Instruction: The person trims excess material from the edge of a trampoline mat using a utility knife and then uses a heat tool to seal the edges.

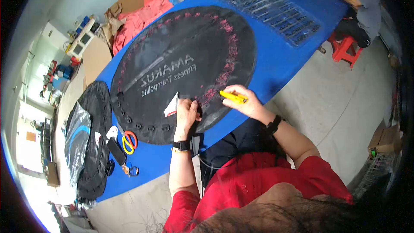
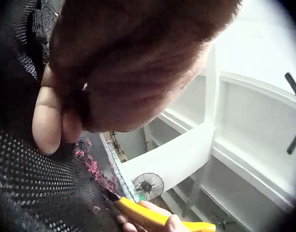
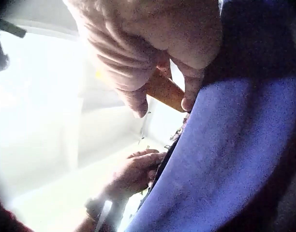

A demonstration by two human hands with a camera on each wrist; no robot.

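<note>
The right hand (image 1: 249, 102) held the yellow tool (image 1: 234, 97) over the black mat (image 1: 202, 75) on the blue table (image 1: 280, 60); neat work likely needed the left hand (image 1: 186, 114), grip unclear, steadying the mat clear of the tool.

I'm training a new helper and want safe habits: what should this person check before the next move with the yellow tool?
1. Tool held: ok; the right hand grips the yellow tool.
2. Mat steadied: ok; the left hand rests on the black mat.
3. Left hand clear of the tool: ok; they are apart in the head view.
4. Dark tip touching the mat: cannot tell.
5. Pink scraps cleared: not ok; they lie around much of the mat's ring.
6. Scissors off the mat: ok; they lie beside it on the blue table.
</note>
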